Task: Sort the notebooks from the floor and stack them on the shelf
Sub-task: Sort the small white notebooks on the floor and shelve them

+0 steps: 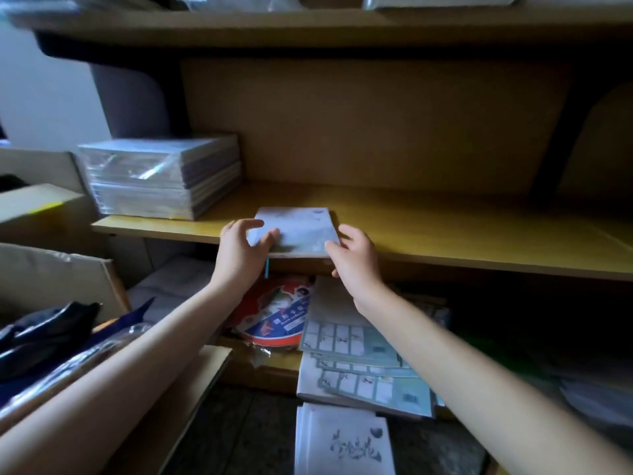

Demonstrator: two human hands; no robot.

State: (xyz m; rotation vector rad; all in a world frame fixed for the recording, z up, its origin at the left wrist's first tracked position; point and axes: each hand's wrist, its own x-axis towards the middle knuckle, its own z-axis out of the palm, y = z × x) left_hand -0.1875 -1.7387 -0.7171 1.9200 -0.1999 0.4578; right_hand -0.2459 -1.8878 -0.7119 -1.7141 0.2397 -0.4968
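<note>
A small stack of pale grey-blue notebooks (pixel 298 228) lies at the front edge of the yellow wooden shelf (pixel 445 234). My left hand (pixel 241 250) grips its near left corner, thumb on top of the cover. My right hand (pixel 354 257) holds its near right corner, fingers curled at the edge. A tall plastic-wrapped stack of notebooks (pixel 161 174) stands on the shelf's left end. Below, on the floor, lie a white notebook with dark brush lettering (pixel 342 443) and green grid-pattern notebooks (pixel 366 378).
A round red and blue item (pixel 274 313) lies on the lower shelf below my hands. Open cardboard boxes (pixel 54 279) with dark cloth (pixel 44 334) stand at the left. The upper shelf board (pixel 308 25) overhangs. Bare shelf board extends to the right of the small stack.
</note>
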